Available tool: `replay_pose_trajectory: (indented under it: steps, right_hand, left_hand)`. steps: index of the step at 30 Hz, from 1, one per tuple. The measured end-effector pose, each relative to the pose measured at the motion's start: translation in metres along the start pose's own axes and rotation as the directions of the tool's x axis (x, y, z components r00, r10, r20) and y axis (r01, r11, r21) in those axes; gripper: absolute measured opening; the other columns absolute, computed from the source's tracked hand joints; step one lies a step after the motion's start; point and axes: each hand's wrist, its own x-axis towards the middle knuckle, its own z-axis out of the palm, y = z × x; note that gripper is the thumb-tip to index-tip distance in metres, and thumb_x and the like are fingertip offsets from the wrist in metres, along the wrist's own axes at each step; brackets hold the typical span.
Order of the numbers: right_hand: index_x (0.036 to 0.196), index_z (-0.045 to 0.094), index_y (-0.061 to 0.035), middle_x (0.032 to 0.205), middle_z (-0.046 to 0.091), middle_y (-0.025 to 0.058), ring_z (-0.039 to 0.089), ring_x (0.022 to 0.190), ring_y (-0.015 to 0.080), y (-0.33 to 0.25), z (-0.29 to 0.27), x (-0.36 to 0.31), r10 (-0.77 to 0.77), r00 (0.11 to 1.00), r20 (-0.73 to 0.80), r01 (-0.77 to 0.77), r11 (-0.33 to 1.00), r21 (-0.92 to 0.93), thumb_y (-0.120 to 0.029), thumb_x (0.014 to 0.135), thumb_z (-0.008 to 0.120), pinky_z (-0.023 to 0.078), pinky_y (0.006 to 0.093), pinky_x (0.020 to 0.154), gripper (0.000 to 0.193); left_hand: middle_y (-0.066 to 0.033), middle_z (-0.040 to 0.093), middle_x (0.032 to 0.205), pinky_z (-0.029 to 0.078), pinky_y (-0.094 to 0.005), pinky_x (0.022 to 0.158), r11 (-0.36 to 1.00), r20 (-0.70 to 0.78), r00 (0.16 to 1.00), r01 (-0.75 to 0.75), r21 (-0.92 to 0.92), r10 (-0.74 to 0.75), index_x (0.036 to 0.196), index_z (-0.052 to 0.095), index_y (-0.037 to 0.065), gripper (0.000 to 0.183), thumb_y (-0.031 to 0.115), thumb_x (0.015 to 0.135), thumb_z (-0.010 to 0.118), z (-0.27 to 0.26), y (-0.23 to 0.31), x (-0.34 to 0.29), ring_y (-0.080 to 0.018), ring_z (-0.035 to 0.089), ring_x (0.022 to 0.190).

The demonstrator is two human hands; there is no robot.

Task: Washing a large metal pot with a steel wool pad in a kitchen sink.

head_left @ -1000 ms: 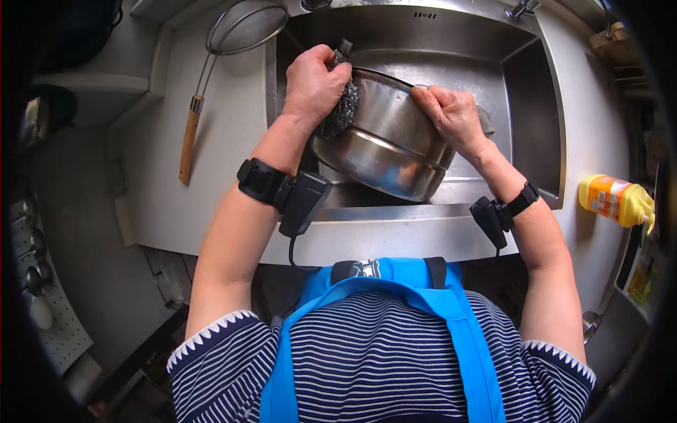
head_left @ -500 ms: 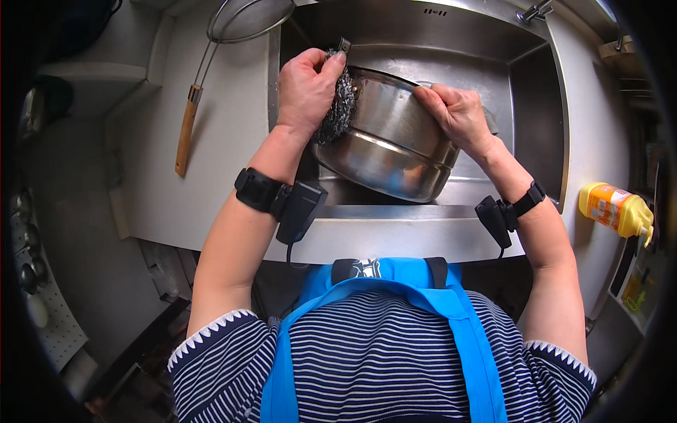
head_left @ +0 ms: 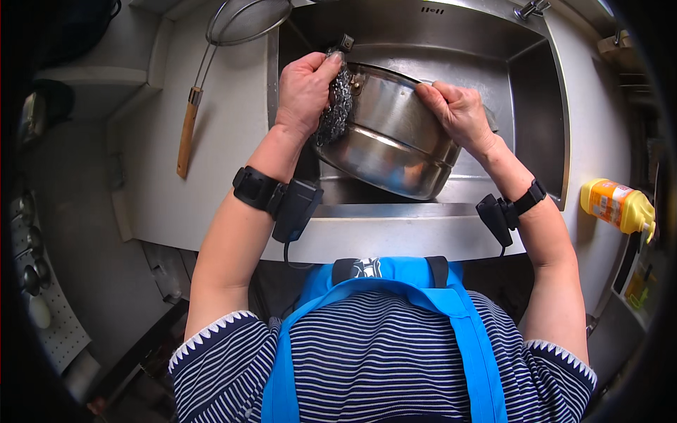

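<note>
A stainless steel pot (head_left: 395,134) is tilted on its side in the sink (head_left: 458,59), its wall facing me. My right hand (head_left: 458,113) is closed on the pot's rim, thumb on the outer wall. In my closed left hand (head_left: 307,88) is a steel wool scourer (head_left: 336,113), which hangs down against the pot's left side. Just beyond my left fingertips a metal handle end (head_left: 345,43) sticks up, beside a small riveted bracket (head_left: 357,84) on the pot. The pot's inside is hidden from view.
On the counter left of the sink lies a strainer (head_left: 188,134) with a wooden handle. A yellow pump bottle (head_left: 617,206) lies at the right. Part of a tap (head_left: 532,10) shows at the back right corner. Kitchen utensils (head_left: 35,275) hang at the far left.
My left hand and the scourer have shifted slightly down and left, showing more of the bracket. My right hand keeps its grip, and the pot has barely moved.
</note>
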Motion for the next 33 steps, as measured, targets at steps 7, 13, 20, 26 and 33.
replay_pose_trajectory:
  steps: [7,13,20,26,33]
  right_hand:
    - [0.066,0.057,-0.0042,0.057,0.052,0.0155,0.050,0.049,0.0272,0.001,0.000,-0.001,0.037,0.999,-0.002,-0.037,0.999,0.000,-0.038,0.091,0.056,0.041,0.0360,0.048,0.042]
    - [0.067,0.057,-0.0041,0.057,0.051,0.0152,0.048,0.049,0.0265,-0.001,-0.001,0.001,0.031,0.999,0.015,-0.032,0.999,0.012,-0.035,0.091,0.057,0.041,0.0350,0.048,0.040]
    - [0.068,0.058,-0.0040,0.057,0.052,0.0153,0.048,0.048,0.0262,0.002,-0.002,0.001,0.022,1.000,-0.010,-0.022,1.000,-0.004,-0.034,0.091,0.058,0.040,0.0346,0.047,0.038]
    - [0.068,0.059,-0.0035,0.056,0.052,0.0146,0.048,0.047,0.0208,0.003,-0.004,-0.001,0.034,0.999,-0.003,-0.034,0.999,-0.015,-0.033,0.090,0.059,0.040,0.0335,0.048,0.037]
    - [0.073,0.061,-0.0023,0.055,0.048,0.0058,0.042,0.053,0.0085,0.016,-0.012,-0.011,0.085,0.995,0.042,-0.092,0.974,0.206,-0.032,0.092,0.058,0.039,0.0279,0.050,0.035]
  left_hand:
    - [0.0073,0.049,0.064,0.034,-0.0200,0.052,0.875,0.042,0.991,-0.130,0.466,0.125,0.076,0.059,0.002,0.021,0.016,0.092,0.056,-0.005,-0.006,-0.020,-0.0008,0.039,0.059]
    - [0.0082,0.047,0.063,0.034,-0.0203,0.053,0.825,0.043,0.990,-0.137,0.548,0.137,0.072,0.059,0.002,0.024,0.018,0.090,0.060,-0.009,-0.008,-0.018,-0.0011,0.037,0.060]
    - [0.0083,0.049,0.062,0.033,-0.0196,0.051,0.863,-0.028,0.985,-0.137,0.486,0.172,0.072,0.060,0.002,0.023,0.018,0.089,0.062,0.001,-0.012,0.011,-0.0006,0.038,0.058]
    - [-0.0024,0.053,0.058,0.040,-0.0269,0.053,0.828,0.066,0.993,-0.119,0.548,0.100,0.076,0.062,0.002,0.022,0.023,0.082,0.066,-0.008,-0.008,-0.014,-0.0082,0.043,0.055]
    - [0.0038,0.058,0.072,0.042,-0.0176,0.056,0.971,0.066,0.985,0.143,0.193,-0.158,0.084,0.061,0.004,0.008,0.010,0.085,0.066,-0.030,-0.010,-0.036,-0.0023,0.051,0.062]
